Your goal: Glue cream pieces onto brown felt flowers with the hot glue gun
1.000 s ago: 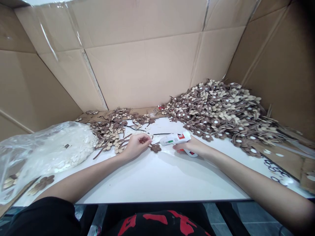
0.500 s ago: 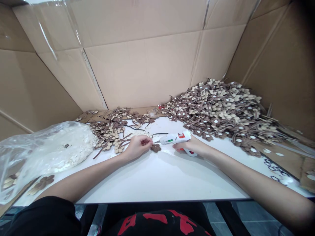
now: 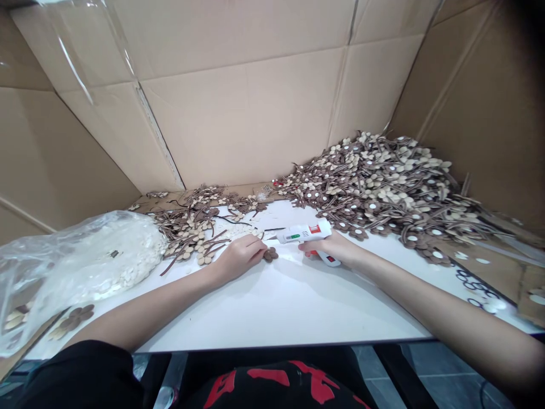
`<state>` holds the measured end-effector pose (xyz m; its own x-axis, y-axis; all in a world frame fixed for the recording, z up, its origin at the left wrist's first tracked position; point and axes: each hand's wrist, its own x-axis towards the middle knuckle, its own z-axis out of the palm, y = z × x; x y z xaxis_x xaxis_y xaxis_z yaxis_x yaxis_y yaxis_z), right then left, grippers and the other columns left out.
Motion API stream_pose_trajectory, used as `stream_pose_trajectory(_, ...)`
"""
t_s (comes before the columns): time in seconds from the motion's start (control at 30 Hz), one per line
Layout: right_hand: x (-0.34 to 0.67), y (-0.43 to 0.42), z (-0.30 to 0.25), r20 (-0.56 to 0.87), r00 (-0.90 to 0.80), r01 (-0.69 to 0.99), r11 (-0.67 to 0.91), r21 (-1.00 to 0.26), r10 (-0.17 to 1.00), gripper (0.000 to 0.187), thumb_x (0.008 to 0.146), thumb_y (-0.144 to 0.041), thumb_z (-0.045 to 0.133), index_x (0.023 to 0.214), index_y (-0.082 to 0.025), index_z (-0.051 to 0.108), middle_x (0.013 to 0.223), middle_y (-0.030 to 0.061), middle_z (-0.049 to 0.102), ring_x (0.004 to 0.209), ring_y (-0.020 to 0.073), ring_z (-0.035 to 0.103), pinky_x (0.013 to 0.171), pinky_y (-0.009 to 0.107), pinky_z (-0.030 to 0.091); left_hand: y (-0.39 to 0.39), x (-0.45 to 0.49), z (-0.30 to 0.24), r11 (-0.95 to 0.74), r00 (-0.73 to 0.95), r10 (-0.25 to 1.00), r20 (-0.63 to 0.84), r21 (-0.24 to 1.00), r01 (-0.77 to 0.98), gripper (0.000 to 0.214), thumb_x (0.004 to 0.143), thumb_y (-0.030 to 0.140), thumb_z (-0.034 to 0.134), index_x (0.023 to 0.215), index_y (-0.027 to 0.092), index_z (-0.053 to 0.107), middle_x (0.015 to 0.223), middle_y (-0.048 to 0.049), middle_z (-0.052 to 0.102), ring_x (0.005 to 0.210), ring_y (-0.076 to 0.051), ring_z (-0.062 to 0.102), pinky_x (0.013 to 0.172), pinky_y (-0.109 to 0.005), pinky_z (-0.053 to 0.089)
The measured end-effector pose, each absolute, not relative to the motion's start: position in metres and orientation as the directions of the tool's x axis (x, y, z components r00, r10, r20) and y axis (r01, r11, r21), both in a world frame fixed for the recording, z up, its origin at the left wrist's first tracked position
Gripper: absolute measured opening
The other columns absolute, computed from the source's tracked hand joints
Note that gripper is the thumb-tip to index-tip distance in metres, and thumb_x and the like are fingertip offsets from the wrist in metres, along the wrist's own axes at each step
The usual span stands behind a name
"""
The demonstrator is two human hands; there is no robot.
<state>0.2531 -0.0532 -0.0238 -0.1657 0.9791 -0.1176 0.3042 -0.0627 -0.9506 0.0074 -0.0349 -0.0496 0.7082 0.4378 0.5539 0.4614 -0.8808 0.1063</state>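
Observation:
My left hand (image 3: 242,257) rests on the white table, back up and fingers closed at the left edge of a small brown fabric-like flower (image 3: 271,254). The fingertips' exact hold on its petals is partly hidden. My right hand (image 3: 330,248) grips a white glue gun (image 3: 301,232) with an orange trigger, its fingers wrapped round the handle. The gun's nozzle points left and sits just above the flower, close to my left fingers. Behind the nozzle lies a thin dark strip (image 3: 272,229), with white discs (image 3: 240,230) scattered to its left.
A big heap of brown and beige flowers with strips (image 3: 378,187) fills the back right. Loose flowers and strips (image 3: 191,233) lie left of centre. A clear plastic bag of white discs (image 3: 114,255) stands at left. Cardboard walls (image 3: 247,113) enclose the table (image 3: 281,312).
My left hand has rolled palm-down and its fingers have come lower against the flower's left edge. The glue gun's nozzle has risen slightly away from the flower.

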Motion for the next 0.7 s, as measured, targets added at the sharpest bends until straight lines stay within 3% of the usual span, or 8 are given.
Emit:
stream_pose_trajectory(0.37,0.2532,-0.0537,-0.0223,-0.106,-0.179,0.27,-0.054,-0.961,0.978,0.013,0.055,-0.018,0.065,0.067,-0.014,0.063,0.065,0.0018,0.064,0.053,0.0121,0.053,0.048,0.022,0.041,-0.0373,0.0049,-0.0481,-0.911,0.807,0.349,0.476,-0.029,0.411,0.022,0.091,0.019,0.036,0.091,0.014,0.057,0.085,-0.0084,0.06,0.081,-0.016,0.055,0.071,-0.027,0.046)
stream_pose_trajectory(0.7,0.2541,-0.0546,-0.0208,-0.118,-0.167,0.297,-0.064,-0.953,0.979,0.007,0.057,-0.018,0.064,0.061,-0.015,0.061,0.061,0.0017,0.062,0.053,0.0128,0.053,0.048,0.022,0.041,-0.0409,0.0051,-0.0456,-0.91,0.812,0.368,0.453,-0.005,0.415,0.021,0.09,0.016,0.038,0.1,0.014,0.056,0.09,-0.0087,0.059,0.084,-0.016,0.053,0.074,-0.027,0.046)
